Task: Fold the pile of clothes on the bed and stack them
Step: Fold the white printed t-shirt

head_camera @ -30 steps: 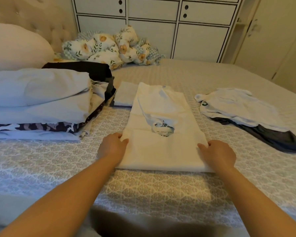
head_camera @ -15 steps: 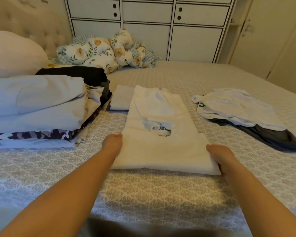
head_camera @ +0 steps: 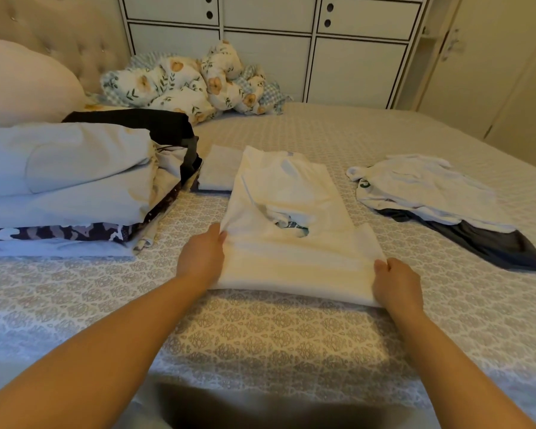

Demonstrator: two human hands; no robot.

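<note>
In the head view we see a white shirt (head_camera: 288,224) lying long and narrow at the middle of the frame on the patterned bed (head_camera: 279,339), its near end folded over itself. Our left hand (head_camera: 202,258) holds the near left edge of that fold, its grip curled round the cloth with the thumb on top. Our right hand (head_camera: 396,284) takes the near right corner, its grip pinching the cloth between thumb and fingers.

At the left of the frame stands a stack of folded clothes (head_camera: 65,184), pale pieces on top and a camouflage layer near the bottom. Just beside the shirt's far left edge lies a small folded white piece (head_camera: 218,168). At the right, well apart from the shirt, lies an unfolded pile (head_camera: 430,196), a white garment over a dark one. A floral blanket (head_camera: 192,82) is bunched at the upper middle, before white cabinets (head_camera: 291,41).
</note>
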